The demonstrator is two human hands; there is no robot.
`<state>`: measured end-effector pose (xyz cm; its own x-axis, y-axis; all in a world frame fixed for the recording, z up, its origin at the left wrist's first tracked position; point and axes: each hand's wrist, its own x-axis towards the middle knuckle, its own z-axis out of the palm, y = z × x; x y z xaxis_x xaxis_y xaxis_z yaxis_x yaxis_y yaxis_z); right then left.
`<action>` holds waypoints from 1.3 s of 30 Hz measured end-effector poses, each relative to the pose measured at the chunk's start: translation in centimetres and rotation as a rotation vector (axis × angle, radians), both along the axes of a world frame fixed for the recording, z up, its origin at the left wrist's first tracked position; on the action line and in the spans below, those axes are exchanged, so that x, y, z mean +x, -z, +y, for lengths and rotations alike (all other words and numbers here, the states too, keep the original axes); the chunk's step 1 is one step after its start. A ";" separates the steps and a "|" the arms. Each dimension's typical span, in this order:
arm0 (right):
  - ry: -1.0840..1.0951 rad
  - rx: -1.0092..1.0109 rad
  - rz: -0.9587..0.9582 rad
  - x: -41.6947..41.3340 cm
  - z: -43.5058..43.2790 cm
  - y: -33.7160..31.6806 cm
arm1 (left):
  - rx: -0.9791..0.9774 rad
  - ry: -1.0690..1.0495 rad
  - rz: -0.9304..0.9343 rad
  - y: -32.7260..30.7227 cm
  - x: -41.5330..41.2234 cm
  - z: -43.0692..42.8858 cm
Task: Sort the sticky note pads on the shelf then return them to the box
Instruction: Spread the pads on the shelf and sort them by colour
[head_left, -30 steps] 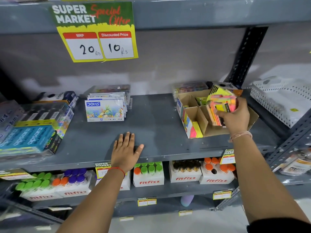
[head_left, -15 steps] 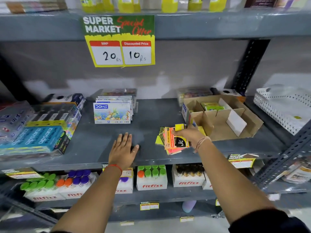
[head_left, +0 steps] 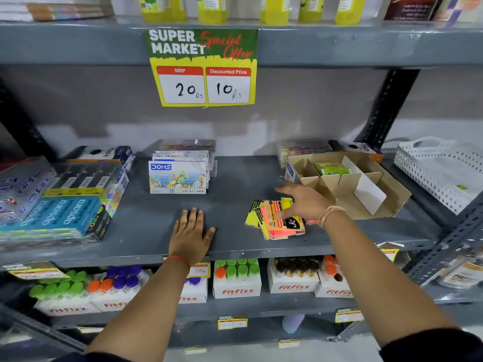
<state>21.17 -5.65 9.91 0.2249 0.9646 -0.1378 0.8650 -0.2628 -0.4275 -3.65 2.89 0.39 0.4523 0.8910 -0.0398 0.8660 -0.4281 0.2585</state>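
A loose pile of yellow, pink and orange sticky note pads (head_left: 271, 222) lies on the grey shelf (head_left: 235, 178), just left of a brown cardboard box (head_left: 386, 202) with dividers. One green-yellow pad (head_left: 330, 168) stays in a back compartment of the box. My right hand (head_left: 303, 201) hovers over the right side of the pile with its fingers spread, holding nothing. My left hand (head_left: 190, 233) rests flat, palm down, on the shelf's front edge, left of the pile.
DOMS oil pastel packs (head_left: 177, 177) stand at the shelf's middle back. Apsara boxes (head_left: 55, 212) fill the left end. A white perforated basket (head_left: 444, 173) sits at the right. Fitfizz bottle cartons (head_left: 236, 280) line the shelf below. A price sign (head_left: 203, 67) hangs above.
My right hand carried a handful of pads out of the box, set them on the shelf, then let go and lifted a little. The left hand stayed put.
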 end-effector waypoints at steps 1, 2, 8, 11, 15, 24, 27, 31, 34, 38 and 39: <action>-0.104 -0.104 -0.057 0.0 0.1 -0.4 | 0.009 0.008 0.003 -0.1 0.0 0.0; -0.163 -0.184 -0.096 0.1 0.2 -0.5 | 0.020 0.020 0.010 -0.1 0.0 -0.1; -0.158 -0.204 -0.168 0.0 0.5 -0.1 | 0.016 0.060 0.025 -0.3 -0.2 0.4; -0.132 -0.130 -0.089 0.2 0.4 -0.8 | 0.013 0.066 0.030 -0.2 -0.5 0.6; -0.068 0.013 0.278 0.0 1.1 -2.3 | -0.006 0.065 0.018 0.0 -0.4 0.8; 0.054 0.114 1.001 -4.6 6.9 -1.6 | -0.001 0.062 0.025 0.2 -0.4 1.0; 0.064 0.098 0.945 -5.5 8.3 -0.3 | 0.016 0.054 0.033 0.4 -0.4 1.1; -0.082 0.041 0.317 -6.0 9.8 1.2 | 0.017 0.056 0.035 0.5 -0.3 1.2; -0.144 -0.026 0.052 -6.3 10.5 2.2 | 0.014 0.061 0.040 0.4 -0.3 1.2; -0.192 -0.089 -0.009 -6.4 10.8 4.0 | 0.039 0.079 0.047 0.5 -0.3 1.3; -0.205 -0.095 -0.007 -6.3 10.7 4.2 | 0.039 0.083 0.040 0.5 -0.3 1.3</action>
<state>14.84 5.05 5.73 0.0272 0.9729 -0.2295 0.9071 -0.1205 -0.4032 -3.99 4.15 -0.13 0.5235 0.8517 -0.0254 0.8364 -0.5080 0.2060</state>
